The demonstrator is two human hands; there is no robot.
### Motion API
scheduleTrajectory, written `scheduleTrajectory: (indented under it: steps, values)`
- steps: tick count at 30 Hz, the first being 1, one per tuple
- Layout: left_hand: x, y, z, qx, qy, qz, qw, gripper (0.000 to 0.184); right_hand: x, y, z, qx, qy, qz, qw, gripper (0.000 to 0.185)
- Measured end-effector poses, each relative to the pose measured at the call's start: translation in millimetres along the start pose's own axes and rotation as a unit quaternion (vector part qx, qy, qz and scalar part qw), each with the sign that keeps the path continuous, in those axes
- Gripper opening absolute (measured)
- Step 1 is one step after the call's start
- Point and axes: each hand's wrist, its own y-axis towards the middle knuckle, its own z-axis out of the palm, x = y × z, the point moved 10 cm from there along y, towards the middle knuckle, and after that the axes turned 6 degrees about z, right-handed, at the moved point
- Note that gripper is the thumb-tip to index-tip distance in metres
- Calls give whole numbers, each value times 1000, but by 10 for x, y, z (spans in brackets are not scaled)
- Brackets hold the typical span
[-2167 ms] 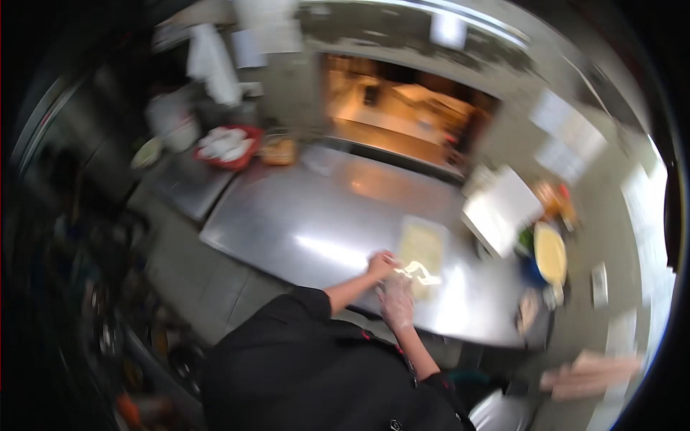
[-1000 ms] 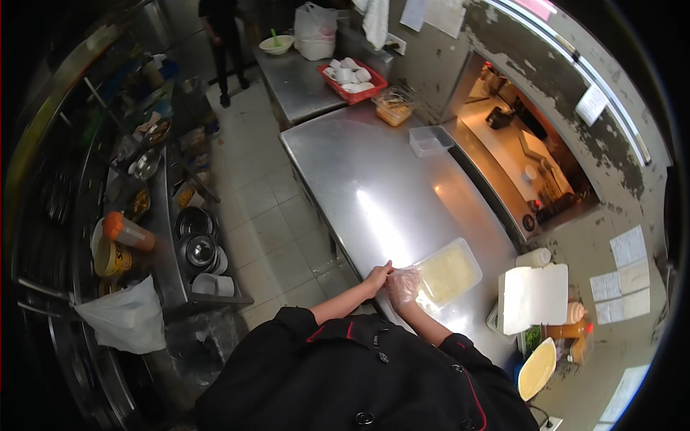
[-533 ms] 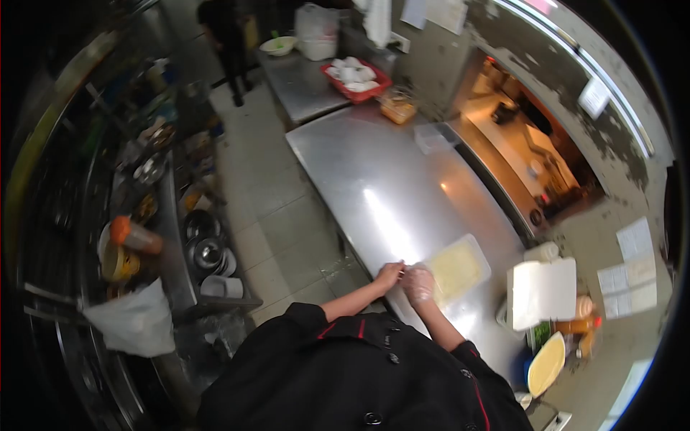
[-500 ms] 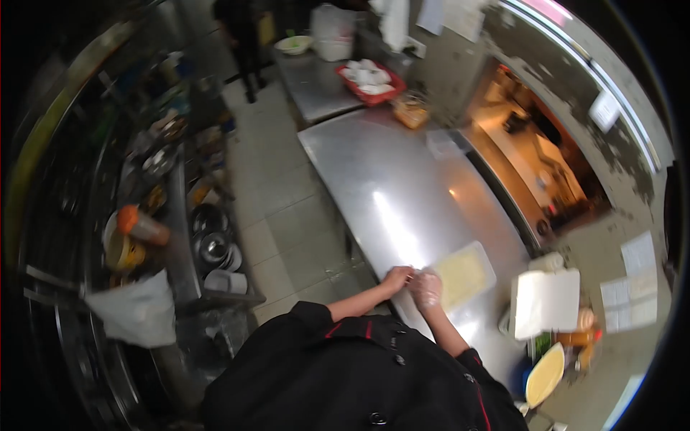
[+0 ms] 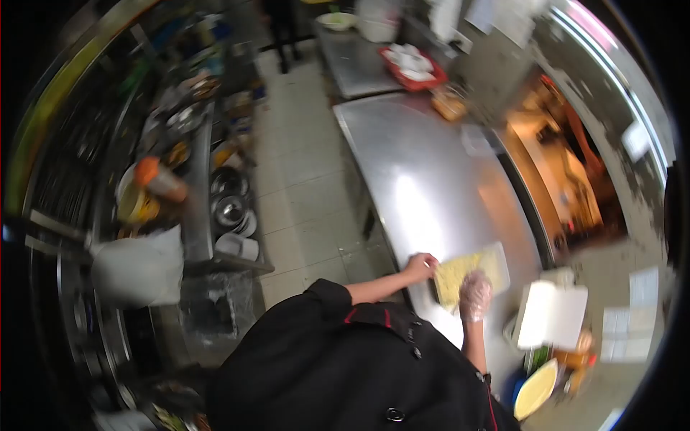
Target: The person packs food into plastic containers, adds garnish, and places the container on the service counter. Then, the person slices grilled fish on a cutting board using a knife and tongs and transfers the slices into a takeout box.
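A shallow clear container [image 5: 501, 260] holding pale yellow shredded food [image 5: 455, 279] lies on the steel table. My left hand [image 5: 420, 267] is bare, its fingers curled together at the container's left corner; what they pinch is too small to make out. Over the right part of the food is my right hand [image 5: 475, 294], in a clear plastic glove. Its back faces me and its fingertips are hidden or blurred, so its grip does not show.
The steel table [image 5: 392, 154] extends forward, with a red basket [image 5: 440, 77] of white items beyond it. To the right are a white open box [image 5: 552, 314] and a yellow oval lid or dish [image 5: 537, 390]. Bowls [image 5: 230, 210] crowd the left counter. A person [image 5: 282, 29] stands far back.
My hands were together at the container's near left side. They have parted: the gloved right hand moved right over the food, the left to the container's corner. The view has shifted.
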Motion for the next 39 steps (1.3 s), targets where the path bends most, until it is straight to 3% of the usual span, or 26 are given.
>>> scheduleTrajectory:
  steps: [1,2,3,5,7,11,13,16,19,22,24,27,29,33,39]
  values:
    - [104,24,19,4,-25,-5,1000,13,-25,-40,-177,-41,54,30,997,5]
    - [96,9,3,5,-17,15,1000,14,140,-103,-436,-102,0,-40,994,6]
    - [219,25,25,23,-67,-17,997,16,11,-110,-462,-77,63,-11,995,10]
    - [85,-43,12,31,-66,-43,996,17,-66,-151,-772,-137,9,90,986,6]
    - [8,-56,24,35,-58,-63,996,17,-148,-216,-1062,-216,-84,132,964,4]
    - [33,-71,32,31,-66,-78,994,17,-562,-324,-1620,-286,-13,186,940,6]
    - [31,-87,19,37,-71,-84,993,17,-988,-433,-1597,-280,174,258,908,8]
    - [19,-110,80,42,-75,-98,991,17,-815,-412,-1671,-280,227,230,904,8]
    - [-5,-115,50,45,-74,-92,992,15,-396,-269,-1414,-219,5,157,963,10]
    - [169,-76,81,56,-93,-93,990,17,-84,-155,-867,-159,-52,98,981,10]
    - [241,-40,92,41,-107,-74,991,18,70,-97,-699,-152,-2,51,987,12]
    - [4,-77,76,43,-54,-89,994,25,29,-95,-281,-90,-33,6,995,17]
    - [-114,-88,80,48,-50,-86,994,26,245,-106,-295,-116,12,-31,993,17]
    - [-178,-107,79,59,-51,-94,992,27,225,-180,295,-103,66,-48,991,18]
    - [-131,-71,29,50,-65,-89,993,28,322,-25,770,18,80,3,997,15]
